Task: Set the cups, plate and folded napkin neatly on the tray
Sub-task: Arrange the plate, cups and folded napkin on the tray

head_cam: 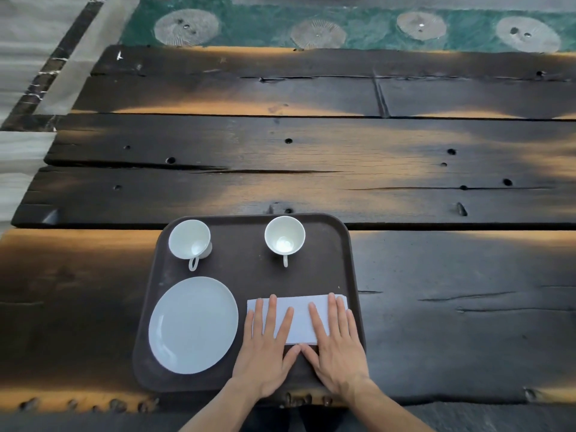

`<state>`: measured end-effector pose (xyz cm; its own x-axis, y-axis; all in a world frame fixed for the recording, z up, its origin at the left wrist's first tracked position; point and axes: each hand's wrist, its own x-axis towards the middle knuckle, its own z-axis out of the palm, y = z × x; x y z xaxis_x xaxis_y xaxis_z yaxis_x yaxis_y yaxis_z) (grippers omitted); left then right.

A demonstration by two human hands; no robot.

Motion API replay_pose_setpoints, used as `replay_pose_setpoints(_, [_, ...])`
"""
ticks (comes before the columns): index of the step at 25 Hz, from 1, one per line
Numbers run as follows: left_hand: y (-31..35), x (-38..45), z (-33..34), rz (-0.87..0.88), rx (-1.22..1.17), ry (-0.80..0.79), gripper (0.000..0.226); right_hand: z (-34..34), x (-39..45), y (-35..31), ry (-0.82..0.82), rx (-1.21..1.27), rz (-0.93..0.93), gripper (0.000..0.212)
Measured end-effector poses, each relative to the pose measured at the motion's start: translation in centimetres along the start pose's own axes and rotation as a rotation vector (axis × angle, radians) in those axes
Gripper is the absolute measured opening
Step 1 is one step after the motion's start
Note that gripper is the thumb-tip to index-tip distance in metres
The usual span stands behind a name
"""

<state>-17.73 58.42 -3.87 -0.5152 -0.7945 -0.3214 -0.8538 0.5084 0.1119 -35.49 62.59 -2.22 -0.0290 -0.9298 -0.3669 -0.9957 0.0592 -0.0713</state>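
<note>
A dark brown tray (246, 275) lies on the wooden table near its front edge. Two white cups stand upright at the tray's back: one cup (189, 241) at the back left, the other cup (284, 236) at the back middle, both handles pointing toward me. A white plate (193, 325) rests at the front left. At the front right lies a folded white napkin (299, 310). My left hand (268, 350) and my right hand (335, 347) lie flat on the napkin, fingers spread, thumbs touching at its near edge.
The table (311, 157) is made of dark, rough planks with cracks and holes, stretching far behind and to both sides of the tray. Beyond it lies a green rug with pale round patterns (358, 32); a striped floor (28, 57) shows at the left.
</note>
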Motion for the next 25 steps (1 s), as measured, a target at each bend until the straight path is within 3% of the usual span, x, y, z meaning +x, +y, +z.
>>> replay_pose_setpoints(6, [-0.2, -1.1, -1.2, -0.108, -0.064, -0.010, 0.076, 0.1, -0.2, -0.2, -0.032, 0.093, 0.081, 0.095])
replay_pose_setpoints(12, [-1.2, 0.6, -2.7, -0.119, -0.024, 0.100, 0.053, -1.8, 1.8, 0.8, 0.069, 0.049, 0.067, 0.057])
replay_pose_setpoints(16, [-3.8, 2.7, -4.2, -0.211, 0.068, -0.007, 0.051, -3.6, 4.3, 3.0, 0.017, -0.023, 0.079, 0.048])
replay_pose_setpoints(25, [-7.0, 5.5, -5.4, -0.152, -0.014, -0.098, 0.016, -5.5, 6.3, 4.1, -0.037, -0.022, 0.124, 0.022])
